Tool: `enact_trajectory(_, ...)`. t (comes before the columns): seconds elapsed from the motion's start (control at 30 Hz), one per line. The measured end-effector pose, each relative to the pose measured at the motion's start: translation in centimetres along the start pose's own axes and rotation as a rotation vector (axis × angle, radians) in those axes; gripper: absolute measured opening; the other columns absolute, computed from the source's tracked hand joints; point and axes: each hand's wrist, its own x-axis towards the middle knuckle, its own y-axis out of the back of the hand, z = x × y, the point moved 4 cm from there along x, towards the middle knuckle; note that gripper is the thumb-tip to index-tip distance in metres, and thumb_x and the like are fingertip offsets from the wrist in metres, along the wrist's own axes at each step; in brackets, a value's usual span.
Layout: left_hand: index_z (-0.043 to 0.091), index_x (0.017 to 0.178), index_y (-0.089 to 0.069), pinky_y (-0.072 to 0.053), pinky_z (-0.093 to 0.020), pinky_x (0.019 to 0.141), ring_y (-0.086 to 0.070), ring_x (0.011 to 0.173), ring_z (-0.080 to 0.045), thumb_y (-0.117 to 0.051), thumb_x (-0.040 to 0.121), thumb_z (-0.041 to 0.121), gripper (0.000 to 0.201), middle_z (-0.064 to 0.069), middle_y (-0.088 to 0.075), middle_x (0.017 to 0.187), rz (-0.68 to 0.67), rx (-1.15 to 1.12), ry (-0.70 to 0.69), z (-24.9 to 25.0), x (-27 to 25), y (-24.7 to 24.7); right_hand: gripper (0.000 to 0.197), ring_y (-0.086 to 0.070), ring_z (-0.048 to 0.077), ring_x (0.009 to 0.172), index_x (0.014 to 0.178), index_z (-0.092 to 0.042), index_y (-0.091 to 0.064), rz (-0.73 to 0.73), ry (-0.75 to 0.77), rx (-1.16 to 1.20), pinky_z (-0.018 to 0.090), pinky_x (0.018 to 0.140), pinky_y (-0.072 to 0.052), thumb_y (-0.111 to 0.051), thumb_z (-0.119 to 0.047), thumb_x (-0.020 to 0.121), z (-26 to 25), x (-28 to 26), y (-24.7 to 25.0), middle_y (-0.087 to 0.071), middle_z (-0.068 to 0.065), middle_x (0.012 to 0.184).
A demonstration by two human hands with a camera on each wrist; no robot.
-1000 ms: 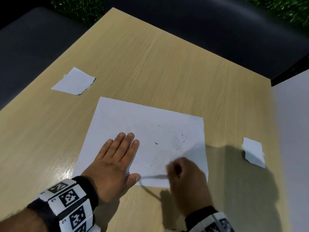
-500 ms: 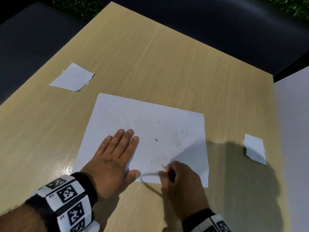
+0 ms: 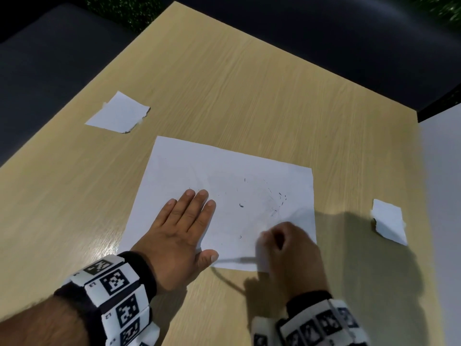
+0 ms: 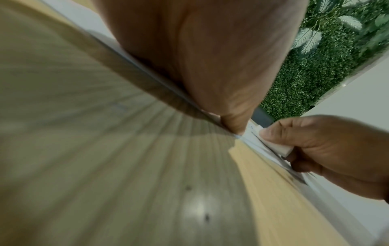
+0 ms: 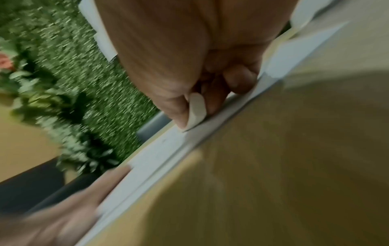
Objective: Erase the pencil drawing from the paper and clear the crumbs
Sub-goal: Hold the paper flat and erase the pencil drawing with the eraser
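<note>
The desk (image 3: 237,91) carried the paper (image 3: 199,171) near its near edge. I judged the sheet light, thin and quick to crease, so my left hand (image 3: 174,236) pressed it flat, fingers straight, at the near-left corner. My right hand (image 3: 291,253) pinched the eraser (image 5: 195,111), small, soft and rubbery, best held low by its sides. Half a second earlier that grip sat further left; dark crumbs (image 3: 279,203) lay unchanged.

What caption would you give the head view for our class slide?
Left hand flat on the paper, right hand rubbing a white eraser near its front edge, dark crumbs scattered.
</note>
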Motion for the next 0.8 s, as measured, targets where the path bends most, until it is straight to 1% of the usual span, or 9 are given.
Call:
enact_trajectory(0.1, 0.004, 0.146, -0.025, -0.014, -0.043, 0.107, -0.012, 0.141, -0.031, -0.023, 0.093, 0.060, 0.077, -0.017, -0.021, 0.153, -0.008, -0.005, 0.007, 0.0, -0.1, 0.0, 0.015, -0.051, 0.004, 0.064, 0.079, -0.021, -0.057, 0.059, -0.046, 0.004, 0.012, 0.053, -0.032, -0.053, -0.032, 0.089, 0.8, 0.8, 1.5, -0.061, -0.006, 0.079)
enact_trajectory(0.17, 0.004, 0.146, -0.026, -0.015, -0.043, 0.106, -0.013, 0.141, -0.031, -0.027, 0.092, 0.059, 0.077, -0.017, -0.022, 0.153, -0.015, -0.004, 0.009, 0.0, 0.0, 0.1, 0.016, -0.054, 0.008, 0.068, 0.079, -0.021, -0.057, 0.026, 0.071, 0.031, 0.018, 0.060, -0.035, -0.055, -0.034, 0.088, -1.5, -0.4, 0.2, -0.060, -0.006, 0.077)
enact_trajectory(0.23, 0.004, 0.146, -0.026, -0.016, -0.042, 0.106, -0.012, 0.141, -0.031, -0.028, 0.092, 0.059, 0.077, -0.017, -0.021, 0.153, -0.024, 0.010, 0.002, 0.1, 0.0, 0.2, 0.015, -0.047, -0.002, 0.065, 0.081, -0.024, -0.054, -0.061, 0.224, 0.051, 0.010, 0.058, -0.029, -0.053, -0.038, 0.088, -3.9, -2.1, -2.2, -0.050, -0.012, 0.073)
enact_trajectory(0.3, 0.004, 0.146, -0.025, -0.016, -0.043, 0.106, -0.012, 0.141, -0.031, -0.026, 0.092, 0.060, 0.077, -0.017, -0.021, 0.153, -0.040, 0.016, 0.003, 0.2, 0.0, 0.2, 0.018, -0.044, 0.000, 0.064, 0.082, -0.025, -0.050, -0.108, 0.253, 0.035, 0.010, 0.055, -0.028, -0.047, -0.041, 0.089, -4.4, -2.2, -3.2, -0.046, -0.013, 0.072)
enact_trajectory(0.47, 0.004, 0.145, -0.027, -0.018, -0.046, 0.104, -0.016, 0.140, -0.032, -0.020, 0.094, 0.059, 0.076, -0.017, -0.022, 0.153, -0.066, -0.019, 0.008, 0.2, 0.0, 0.3, 0.022, -0.047, 0.006, 0.061, 0.077, -0.020, -0.056, -0.028, 0.000, -0.010, 0.021, 0.056, -0.030, -0.053, -0.039, 0.089, -0.6, 1.7, -0.1, -0.055, -0.010, 0.069)
enact_trajectory(0.53, 0.004, 0.146, -0.026, -0.018, -0.045, 0.104, -0.015, 0.141, -0.032, -0.020, 0.094, 0.059, 0.076, -0.017, -0.021, 0.153, -0.088, -0.040, 0.009, -0.1, -0.1, 0.0, 0.019, -0.051, 0.001, 0.065, 0.078, -0.025, -0.056, -0.036, -0.057, 0.049, 0.017, 0.054, -0.033, -0.053, -0.040, 0.089, 0.5, 2.1, 0.7, -0.058, -0.013, 0.071)
enact_trajectory(0.6, 0.007, 0.148, -0.020, -0.015, -0.042, 0.106, -0.009, 0.142, -0.029, -0.024, 0.092, 0.061, 0.078, -0.016, -0.017, 0.154, -0.126, -0.059, 0.007, -0.1, 0.1, 0.3, 0.018, -0.058, 0.005, 0.072, 0.079, -0.026, -0.057, -0.046, -0.178, 0.192, 0.016, 0.057, -0.038, -0.052, -0.040, 0.089, 1.8, 1.8, 1.4, -0.062, -0.013, 0.074)
enact_trajectory(0.73, 0.025, 0.142, 0.026, 0.024, -0.031, 0.106, 0.036, 0.133, -0.014, -0.017, 0.078, 0.068, 0.088, 0.001, 0.034, 0.149, -0.151, -0.081, 0.016, -1.3, 1.6, 2.0, 0.022, -0.061, 0.015, 0.066, 0.078, -0.021, -0.058, -0.034, -0.330, 0.387, 0.027, 0.058, -0.045, -0.050, -0.037, 0.092, 2.7, -0.1, 1.8, -0.066, -0.002, 0.069)
enact_trajectory(0.8, 0.019, 0.150, 0.002, 0.016, -0.035, 0.109, 0.018, 0.141, -0.025, -0.029, 0.081, 0.055, 0.083, -0.007, 0.014, 0.155, -0.089, 0.025, -0.012, -1.8, 2.8, 3.2, 0.024, -0.060, 0.013, 0.063, 0.077, -0.018, -0.058, -0.025, -0.337, 0.420, 0.023, 0.052, -0.040, -0.050, -0.035, 0.092, 2.0, -1.3, 1.1, -0.065, -0.001, 0.066)
